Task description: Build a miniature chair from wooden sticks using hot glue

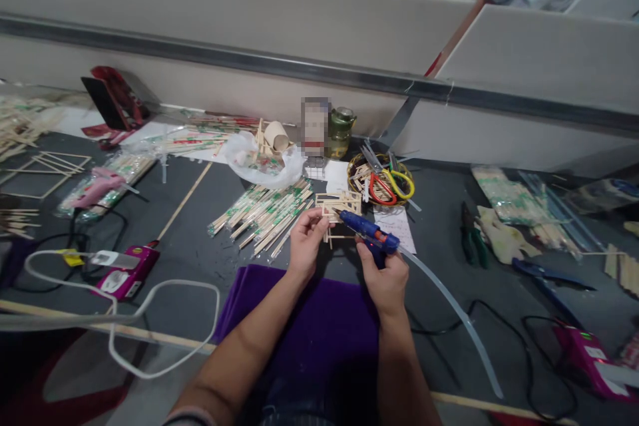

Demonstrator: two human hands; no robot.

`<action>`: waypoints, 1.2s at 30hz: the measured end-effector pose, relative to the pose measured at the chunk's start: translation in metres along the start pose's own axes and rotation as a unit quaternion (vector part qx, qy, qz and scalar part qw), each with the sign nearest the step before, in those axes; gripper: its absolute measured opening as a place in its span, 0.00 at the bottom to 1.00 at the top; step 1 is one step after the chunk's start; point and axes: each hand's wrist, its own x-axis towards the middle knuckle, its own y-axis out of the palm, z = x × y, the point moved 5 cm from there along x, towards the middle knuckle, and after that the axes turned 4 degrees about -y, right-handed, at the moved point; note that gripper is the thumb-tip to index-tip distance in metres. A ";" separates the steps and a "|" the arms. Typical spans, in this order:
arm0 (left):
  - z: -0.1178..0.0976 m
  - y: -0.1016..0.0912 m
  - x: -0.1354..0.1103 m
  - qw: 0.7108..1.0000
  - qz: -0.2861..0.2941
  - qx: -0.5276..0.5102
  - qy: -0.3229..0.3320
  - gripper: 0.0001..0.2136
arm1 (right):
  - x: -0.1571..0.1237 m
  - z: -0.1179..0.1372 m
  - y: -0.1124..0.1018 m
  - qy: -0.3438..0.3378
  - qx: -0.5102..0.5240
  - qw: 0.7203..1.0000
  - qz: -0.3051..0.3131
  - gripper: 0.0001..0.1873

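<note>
My right hand (387,276) is wrapped around the handle of a blue hot glue gun (367,229), with a long clear glue stick (464,313) trailing out of its back. The gun's tip points left, over a small frame of wooden sticks (344,203). My left hand (308,239) pinches that frame at its lower left side. Whether the tip touches the wood cannot be made out. Just left lie paper-wrapped chopsticks (269,213), and a folded purple cloth (324,319) is spread beneath my forearms.
A basket (352,176) holds scissors and short sticks. Behind are a plastic bag (267,170) and a green jar (342,130). A pink glue gun (97,186), a magenta power strip (127,273) and a white cable (164,283) lie left; pliers (472,236) and black cords lie right.
</note>
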 end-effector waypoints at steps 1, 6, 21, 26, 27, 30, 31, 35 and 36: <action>-0.001 0.000 0.000 1.000 0.002 0.001 -0.003 0.15 | 0.000 0.001 0.000 -0.002 0.000 1.000 0.003 0.20; -0.001 -0.001 0.000 1.000 -0.004 -0.006 -0.012 0.16 | -0.001 0.006 0.002 -0.011 0.013 1.000 0.024 0.20; -0.002 -0.001 0.000 1.000 -0.002 -0.005 -0.012 0.16 | -0.004 0.007 0.008 -0.010 -0.002 0.999 0.043 0.22; -0.002 -0.001 0.000 1.000 0.001 -0.004 -0.013 0.16 | -0.005 0.007 0.010 -0.011 0.002 0.999 0.044 0.22; -0.002 -0.001 0.000 1.000 0.000 -0.004 -0.013 0.16 | -0.005 0.007 0.010 -0.013 0.001 0.999 0.045 0.22; -0.001 -0.002 0.001 1.000 -0.001 -0.008 -0.015 0.16 | -0.005 0.007 0.010 -0.020 -0.003 0.999 0.048 0.21; -0.001 -0.002 0.001 1.000 -0.002 -0.009 -0.014 0.17 | -0.005 0.007 0.010 -0.023 -0.003 0.999 0.048 0.21; -0.002 -0.001 0.000 1.000 -0.001 -0.009 -0.014 0.17 | -0.006 0.006 0.011 -0.016 -0.005 0.999 0.048 0.21; -0.002 -0.001 0.000 1.000 -0.001 -0.007 -0.013 0.17 | -0.006 0.005 0.011 -0.012 -0.006 0.999 0.049 0.21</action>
